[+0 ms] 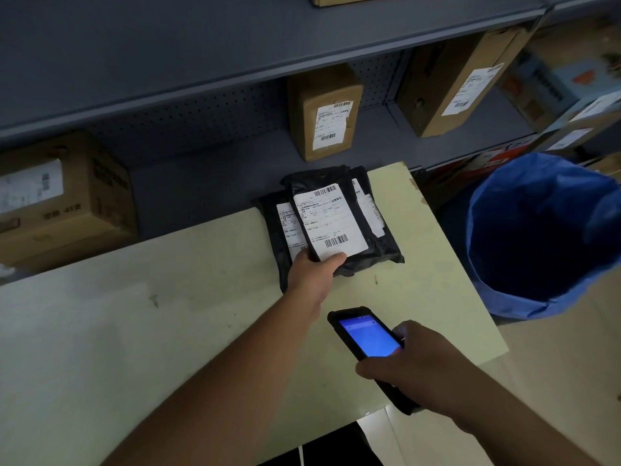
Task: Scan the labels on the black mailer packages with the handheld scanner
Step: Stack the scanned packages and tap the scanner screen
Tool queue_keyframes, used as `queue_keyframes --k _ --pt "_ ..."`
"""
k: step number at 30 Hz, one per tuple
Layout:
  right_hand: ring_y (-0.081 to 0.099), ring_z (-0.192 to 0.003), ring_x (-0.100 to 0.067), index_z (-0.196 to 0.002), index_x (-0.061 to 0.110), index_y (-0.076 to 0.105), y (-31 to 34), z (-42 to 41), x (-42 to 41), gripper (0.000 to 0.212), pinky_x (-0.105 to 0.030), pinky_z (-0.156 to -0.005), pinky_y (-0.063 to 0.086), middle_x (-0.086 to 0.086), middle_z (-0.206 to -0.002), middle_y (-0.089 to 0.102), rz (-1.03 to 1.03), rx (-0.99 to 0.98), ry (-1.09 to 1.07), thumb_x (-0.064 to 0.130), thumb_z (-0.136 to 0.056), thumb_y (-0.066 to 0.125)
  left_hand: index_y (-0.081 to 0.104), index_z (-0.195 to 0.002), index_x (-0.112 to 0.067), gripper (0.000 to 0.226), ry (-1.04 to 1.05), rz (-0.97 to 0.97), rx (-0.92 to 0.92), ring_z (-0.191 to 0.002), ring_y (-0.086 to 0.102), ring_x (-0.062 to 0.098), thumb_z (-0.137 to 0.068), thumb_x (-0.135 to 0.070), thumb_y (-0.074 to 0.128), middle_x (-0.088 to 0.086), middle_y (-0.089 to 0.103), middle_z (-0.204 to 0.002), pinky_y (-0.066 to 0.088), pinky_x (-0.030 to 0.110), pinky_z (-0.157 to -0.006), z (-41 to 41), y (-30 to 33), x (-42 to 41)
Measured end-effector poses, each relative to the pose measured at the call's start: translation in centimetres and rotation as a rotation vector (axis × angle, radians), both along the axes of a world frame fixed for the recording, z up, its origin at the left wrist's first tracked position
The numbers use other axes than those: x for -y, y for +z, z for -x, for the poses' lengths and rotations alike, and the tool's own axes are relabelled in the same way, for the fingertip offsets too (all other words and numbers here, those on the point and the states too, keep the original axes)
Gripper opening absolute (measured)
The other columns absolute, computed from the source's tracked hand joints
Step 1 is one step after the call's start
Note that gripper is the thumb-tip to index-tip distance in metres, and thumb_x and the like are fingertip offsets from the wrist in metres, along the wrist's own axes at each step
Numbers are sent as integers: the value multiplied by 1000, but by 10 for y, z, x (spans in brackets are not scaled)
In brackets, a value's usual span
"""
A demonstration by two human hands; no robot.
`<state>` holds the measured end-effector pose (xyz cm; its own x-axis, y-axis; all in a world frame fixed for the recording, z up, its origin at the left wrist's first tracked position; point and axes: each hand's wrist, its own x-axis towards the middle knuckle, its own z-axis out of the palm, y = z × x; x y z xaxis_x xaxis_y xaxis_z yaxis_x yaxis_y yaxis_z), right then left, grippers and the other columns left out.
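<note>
Centre frame: left hand pinches the near edge of the top black mailer, thumb on its white label; the stack lies on the pale table. Lower right of centre: right hand is wrapped around the scanner, blue screen up. Right edge: blue-lined bin.

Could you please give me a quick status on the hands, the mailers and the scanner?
Left hand grips top black mailer, label up. Right hand holds handheld scanner, screen lit, short of the label. Nothing between them.
</note>
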<state>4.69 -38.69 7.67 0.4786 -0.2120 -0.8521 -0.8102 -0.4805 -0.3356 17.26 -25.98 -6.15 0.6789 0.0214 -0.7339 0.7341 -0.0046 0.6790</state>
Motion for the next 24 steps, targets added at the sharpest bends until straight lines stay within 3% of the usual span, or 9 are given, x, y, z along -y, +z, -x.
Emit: queue_keyframes --k 5,10,14,17,21,24 --pt "58 -60 -15 -105 16 61 2 1 -14 54 -28 -58 49 0 -83 65 4 22 31 45 -66 84 65 -118 -36 43 -21 -13 31 -110 68 12 -79 -32 82 -14 73 -117 55 41 -103 3 4 -18" --pt "61 -66 -15 -105 18 60 5 3 -32 53 -29 -62 49 -7 -95 73 11 36 76 46 -66 83 53 -145 -28 67 -3 -21 53 -119 63 16 -84 -29 81 -8 62 -126 52 43 -109 10 8 -40" --pt "62 -70 -16 -104 20 60 6 4 -49 55 -31 -65 51 -10 -105 74 19 45 117 50 -64 82 51 -147 -26 72 6 -67 64 -117 64 17 -82 -32 82 -4 61 -130 53 45 -107 18 9 -65" --pt "64 -71 -16 -104 20 58 7 5 -65 54 -30 -65 51 -6 -99 73 30 57 161 50 -65 83 52 -145 -25 70 34 -97 60 -116 64 19 -82 -34 82 -1 62 -132 54 46 -107 25 9 -90" --pt "57 -54 -8 -103 19 55 7 5 -90 47 -22 -52 43 5 -73 64 49 90 234 44 -73 82 53 -142 -27 64 92 -89 47 -109 64 14 -85 -32 81 -2 60 -130 53 43 -107 36 8 -126" --pt "56 -50 -8 -104 17 55 5 6 -113 47 -22 -50 42 6 -70 62 44 97 278 42 -74 81 55 -140 -25 61 129 -110 35 -104 64 12 -85 -30 81 0 61 -130 54 42 -106 46 7 -156"
